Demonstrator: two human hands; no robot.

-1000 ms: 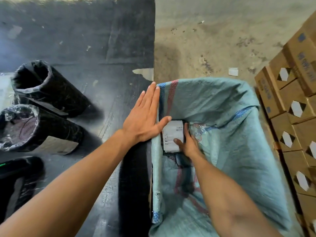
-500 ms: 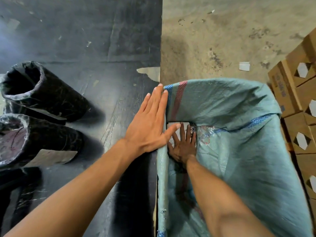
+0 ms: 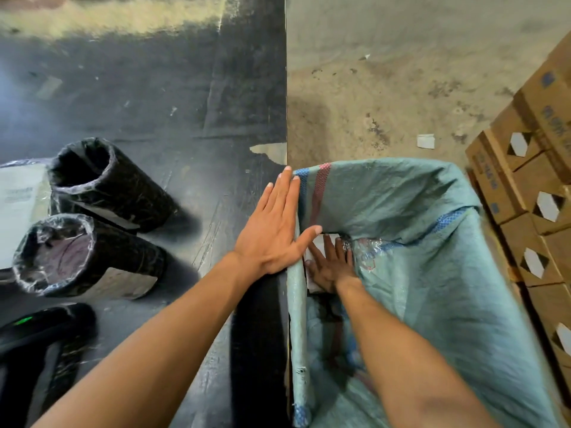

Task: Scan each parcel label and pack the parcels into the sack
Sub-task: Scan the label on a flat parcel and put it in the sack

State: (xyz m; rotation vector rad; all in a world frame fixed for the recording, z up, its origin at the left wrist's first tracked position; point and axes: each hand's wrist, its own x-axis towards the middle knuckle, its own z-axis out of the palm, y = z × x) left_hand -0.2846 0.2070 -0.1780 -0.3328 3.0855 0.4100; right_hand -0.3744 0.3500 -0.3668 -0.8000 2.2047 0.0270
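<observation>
Left hand (image 3: 275, 239) flat, fingers straight, pinning sack (image 3: 432, 273) rim to tabletop (image 3: 154, 103); right hand (image 3: 330, 267) spread, pressing parcel (image 3: 329, 239) down inside.

hands (image 3: 309, 245) flat, parcel (image 3: 328, 242) in sack (image 3: 432, 273)

a black, scuffed surface (image 3: 185, 103) fills the left, with bare concrete floor (image 3: 401, 72) beyond its right edge; stacked cardboard boxes (image 3: 531, 186) stand at the far right, and a white paper scrap (image 3: 425, 141) lies on the floor near them
</observation>
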